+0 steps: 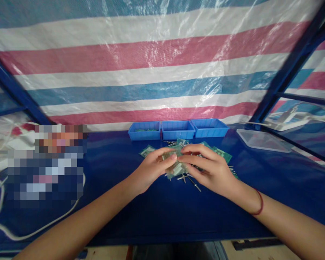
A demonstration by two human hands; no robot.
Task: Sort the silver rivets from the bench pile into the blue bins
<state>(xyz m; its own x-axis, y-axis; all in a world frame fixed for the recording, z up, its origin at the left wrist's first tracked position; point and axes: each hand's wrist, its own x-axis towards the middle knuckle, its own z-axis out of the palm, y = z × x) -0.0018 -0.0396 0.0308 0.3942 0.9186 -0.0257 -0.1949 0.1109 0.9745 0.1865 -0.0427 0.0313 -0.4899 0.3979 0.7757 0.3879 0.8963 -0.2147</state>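
Note:
My left hand (151,166) is closed on a small clear, green-tinted plastic bag (176,168), its thumb pressed on the near side. Opposite it, my right hand (211,166) has its fingers curled to the bag's right edge, the fingertips meeting the left thumb. Pale, thin pieces show through the plastic, too small to name. Under and around my hands lie several more green-tinted bags (224,153) and loose metal rivets (193,183) with long thin stems. My hands hide part of this heap.
Three blue plastic bins (178,135) stand in a row behind the heap; the left one holds some greenish items. A translucent lid or tray (262,141) lies right on the blue table (157,216). A white cable (16,238) loops at left, beside a pixelated area. Striped sheeting (157,54) hangs behind.

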